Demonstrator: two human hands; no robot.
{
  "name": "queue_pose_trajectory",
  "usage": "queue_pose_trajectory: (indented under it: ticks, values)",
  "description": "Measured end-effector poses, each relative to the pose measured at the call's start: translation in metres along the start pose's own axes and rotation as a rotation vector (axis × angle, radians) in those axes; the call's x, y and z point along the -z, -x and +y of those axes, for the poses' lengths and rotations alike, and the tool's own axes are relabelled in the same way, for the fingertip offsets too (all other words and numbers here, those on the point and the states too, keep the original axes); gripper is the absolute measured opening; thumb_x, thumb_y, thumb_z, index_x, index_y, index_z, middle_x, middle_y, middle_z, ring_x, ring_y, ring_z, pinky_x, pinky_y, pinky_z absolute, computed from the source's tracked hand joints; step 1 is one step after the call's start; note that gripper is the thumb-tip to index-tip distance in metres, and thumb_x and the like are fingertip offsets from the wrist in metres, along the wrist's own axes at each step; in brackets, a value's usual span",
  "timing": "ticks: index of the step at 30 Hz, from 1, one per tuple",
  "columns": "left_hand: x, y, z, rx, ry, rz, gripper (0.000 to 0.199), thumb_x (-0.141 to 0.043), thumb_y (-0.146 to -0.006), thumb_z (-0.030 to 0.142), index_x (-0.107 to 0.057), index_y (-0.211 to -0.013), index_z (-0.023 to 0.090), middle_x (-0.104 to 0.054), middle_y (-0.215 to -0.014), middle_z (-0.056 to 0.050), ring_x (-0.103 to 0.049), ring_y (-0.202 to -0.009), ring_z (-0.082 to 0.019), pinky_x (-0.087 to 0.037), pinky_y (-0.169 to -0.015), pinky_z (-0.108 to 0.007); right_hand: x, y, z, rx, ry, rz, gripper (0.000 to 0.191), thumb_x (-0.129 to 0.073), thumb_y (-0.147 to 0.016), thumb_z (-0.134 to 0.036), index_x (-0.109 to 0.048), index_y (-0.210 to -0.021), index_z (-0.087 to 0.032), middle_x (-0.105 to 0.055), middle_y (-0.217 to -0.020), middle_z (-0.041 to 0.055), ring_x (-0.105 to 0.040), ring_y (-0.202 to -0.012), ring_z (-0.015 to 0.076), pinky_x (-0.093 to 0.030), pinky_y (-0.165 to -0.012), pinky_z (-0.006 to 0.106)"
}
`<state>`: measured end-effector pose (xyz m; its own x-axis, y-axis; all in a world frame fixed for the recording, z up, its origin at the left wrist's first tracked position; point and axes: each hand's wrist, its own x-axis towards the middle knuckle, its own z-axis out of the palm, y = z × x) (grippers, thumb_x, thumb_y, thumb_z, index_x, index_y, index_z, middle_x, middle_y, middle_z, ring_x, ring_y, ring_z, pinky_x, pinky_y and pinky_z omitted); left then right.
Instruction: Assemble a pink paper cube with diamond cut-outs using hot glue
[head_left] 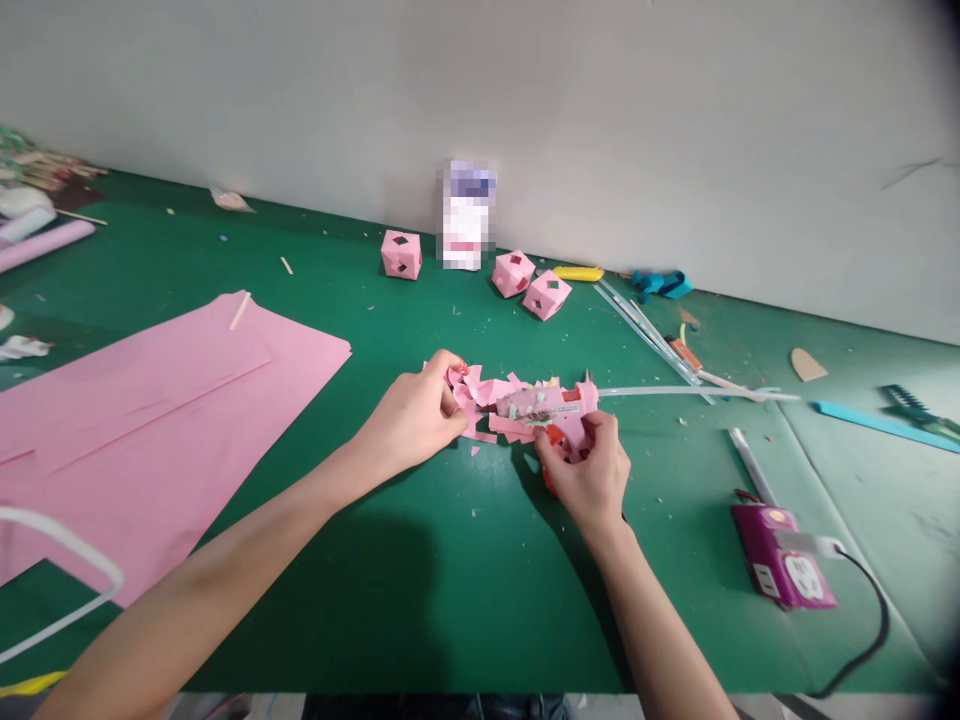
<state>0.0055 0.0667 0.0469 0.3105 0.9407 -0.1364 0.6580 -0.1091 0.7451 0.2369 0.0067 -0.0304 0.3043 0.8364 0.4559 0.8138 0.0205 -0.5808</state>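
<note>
My right hand [589, 465] is wrapped round the handle of a small pink glue gun [536, 402]. A long translucent glue stick [675, 391] pokes out of its back end, to the right. The nozzle points left at my left hand [416, 408], whose fingers are closed on a small pink paper piece [463, 400]. The outline of that piece blends with the loose pink paper scraps [487, 388] heaped behind it and under the gun. Whether the nozzle touches the paper, I cannot tell.
Three pink paper cubes with cut-out holes, one of them a left cube [401, 256], stand near the wall. Large pink sheets [202, 400] cover the left side. Glue sticks [649, 335], a yellow cutter [577, 273] and a purple power box [780, 555] with a black cable lie rightward.
</note>
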Motion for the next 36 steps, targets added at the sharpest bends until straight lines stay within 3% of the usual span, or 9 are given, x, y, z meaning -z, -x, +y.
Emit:
queue_pose_trajectory:
  ticks: [7,17,24,30,33,36]
  values:
    - [0.004,0.0,-0.001,0.004,-0.002,0.053,0.036,-0.066,-0.085,0.019,-0.054,-0.119,0.022,-0.076,-0.077,0.002,-0.074,-0.077,-0.021,-0.051,-0.07,-0.033,0.001,0.001,0.0,-0.028,-0.062,-0.077,0.039,-0.074,-0.077,-0.047,-0.052,-0.1,-0.025,-0.064,-0.072,-0.0031,-0.059,-0.052,0.0154,-0.05,-0.052,0.028]
    - [0.004,0.0,-0.003,-0.014,0.017,0.066,0.035,-0.066,-0.085,0.02,-0.053,-0.118,0.022,-0.076,-0.077,0.002,-0.074,-0.076,-0.02,-0.051,-0.07,-0.032,0.0,-0.001,0.0,-0.026,-0.017,-0.082,0.04,-0.073,-0.076,-0.052,-0.053,-0.098,-0.025,-0.063,-0.071,-0.0029,-0.054,-0.052,0.0157,-0.046,-0.052,0.029]
    - [0.009,-0.001,-0.002,0.007,0.024,0.081,0.036,-0.065,-0.086,0.022,-0.051,-0.119,0.023,-0.076,-0.078,0.003,-0.073,-0.076,-0.019,-0.052,-0.072,-0.032,0.004,-0.019,0.018,-0.053,0.08,-0.026,0.039,-0.069,-0.083,-0.054,-0.063,-0.101,-0.02,-0.069,-0.093,0.008,-0.061,-0.074,0.0217,-0.052,-0.073,0.036]
    - [0.007,0.002,0.0,-0.015,0.031,0.068,0.037,-0.065,-0.086,0.021,-0.052,-0.121,0.022,-0.076,-0.077,0.003,-0.074,-0.077,-0.02,-0.053,-0.074,-0.034,0.0,-0.027,0.038,-0.118,0.228,-0.104,0.054,-0.064,-0.087,-0.062,-0.067,-0.109,-0.012,-0.069,-0.104,0.0183,-0.061,-0.096,0.0336,-0.051,-0.09,0.051]
    - [0.006,0.003,0.001,-0.049,0.092,0.08,0.041,-0.064,-0.086,0.02,-0.05,-0.124,0.022,-0.075,-0.078,0.004,-0.075,-0.08,-0.02,-0.055,-0.079,-0.035,0.004,-0.028,0.036,-0.095,0.213,-0.03,0.057,-0.063,-0.089,-0.065,-0.068,-0.109,-0.012,-0.068,-0.107,0.0194,-0.059,-0.102,0.0354,-0.048,-0.096,0.055]
    - [0.004,0.005,0.002,-0.087,0.193,0.063,0.043,-0.063,-0.085,0.019,-0.049,-0.126,0.023,-0.073,-0.078,0.005,-0.074,-0.076,-0.018,-0.057,-0.077,-0.033,0.009,-0.025,0.018,-0.08,0.002,0.068,0.04,-0.061,-0.094,-0.055,-0.071,-0.101,-0.017,-0.069,-0.102,0.0139,-0.061,-0.097,0.0295,-0.049,-0.092,0.048]
